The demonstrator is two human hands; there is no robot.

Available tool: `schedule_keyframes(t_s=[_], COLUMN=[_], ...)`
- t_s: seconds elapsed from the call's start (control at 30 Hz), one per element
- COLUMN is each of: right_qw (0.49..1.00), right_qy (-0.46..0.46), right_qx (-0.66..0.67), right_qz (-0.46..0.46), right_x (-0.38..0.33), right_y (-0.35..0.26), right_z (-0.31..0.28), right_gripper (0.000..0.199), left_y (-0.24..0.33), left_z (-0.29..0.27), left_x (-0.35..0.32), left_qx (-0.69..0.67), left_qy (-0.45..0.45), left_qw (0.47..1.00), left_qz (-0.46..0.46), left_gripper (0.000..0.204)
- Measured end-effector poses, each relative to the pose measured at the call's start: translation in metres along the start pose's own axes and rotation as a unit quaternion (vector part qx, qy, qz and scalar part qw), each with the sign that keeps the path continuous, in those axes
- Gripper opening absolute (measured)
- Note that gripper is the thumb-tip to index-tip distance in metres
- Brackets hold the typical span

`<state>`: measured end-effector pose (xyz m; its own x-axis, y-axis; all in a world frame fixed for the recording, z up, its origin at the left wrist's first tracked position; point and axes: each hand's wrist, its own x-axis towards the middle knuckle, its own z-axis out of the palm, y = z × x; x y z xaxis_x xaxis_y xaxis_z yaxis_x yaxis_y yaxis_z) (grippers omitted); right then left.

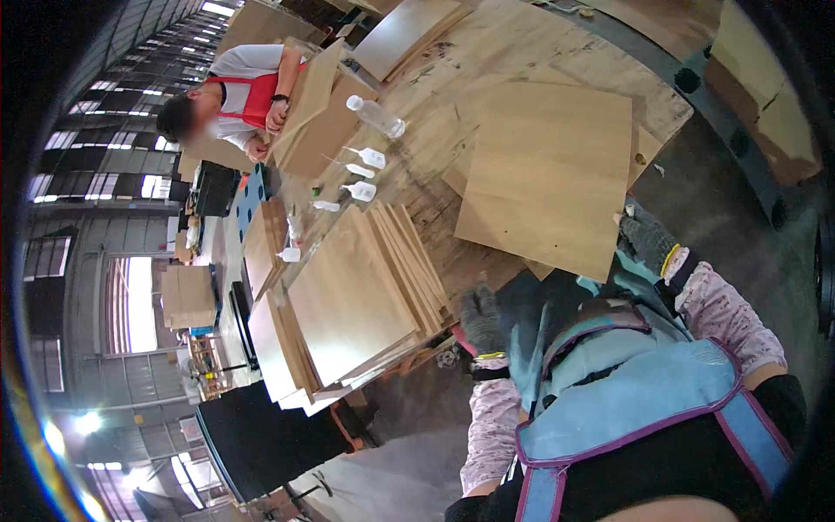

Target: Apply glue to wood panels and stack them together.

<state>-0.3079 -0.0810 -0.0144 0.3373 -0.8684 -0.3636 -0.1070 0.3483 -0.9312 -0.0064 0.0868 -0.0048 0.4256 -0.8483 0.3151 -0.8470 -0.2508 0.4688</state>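
Note:
A thin brown rectangular board (548,174) lies at a slant in front of me, overlapping other flat pieces on the wooden table (487,65). My right hand (645,241), in a dark grey glove with bare fingertips, is closed at the board's right edge, near its lower corner. My left hand (481,320), gloved the same way, is apart from the board by the near table edge. Its fingers point forward and hold nothing that I can see. To its left stands a stack of wood panels (352,291).
Several white squeeze bottles (359,190) and a clear bottle (377,117) lie or stand beyond the stack. Across the table a person in a red apron (258,102) handles brown panels (320,122). More boards (404,39) lie at the far end. A black box-like surface (265,439) is at lower left.

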Motion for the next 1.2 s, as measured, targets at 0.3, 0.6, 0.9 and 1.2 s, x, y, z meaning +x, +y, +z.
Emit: schedule_keyframes(t_s=[0.3, 0.6, 0.9, 1.2], right_qw=[0.996, 0.994, 0.980, 0.987], right_qy=[0.032, 0.070, 0.185, 0.143], right_qx=[-0.060, 0.062, -0.056, -0.057], right_qz=[0.058, 0.056, -0.046, -0.049], right_x=[-0.029, -0.063, -0.063, -0.061], right_y=[-0.007, -0.020, 0.022, 0.011], right_z=[-0.030, -0.058, -0.054, -0.109], right_gripper=[0.021, 0.017, 0.014, 0.025], left_y=[0.095, -0.015, 0.025, 0.053], left_z=[0.018, 0.001, 0.017, 0.023], left_x=[0.000, 0.051, 0.070, 0.114], left_qx=[-0.079, 0.024, -0.142, -0.242], left_qy=[-0.220, -0.059, 0.009, -0.326], left_qw=[0.964, 0.980, 0.987, 0.904], left_qz=[0.125, -0.189, -0.079, 0.136], left_gripper=[0.025, 0.044, 0.017, 0.012])
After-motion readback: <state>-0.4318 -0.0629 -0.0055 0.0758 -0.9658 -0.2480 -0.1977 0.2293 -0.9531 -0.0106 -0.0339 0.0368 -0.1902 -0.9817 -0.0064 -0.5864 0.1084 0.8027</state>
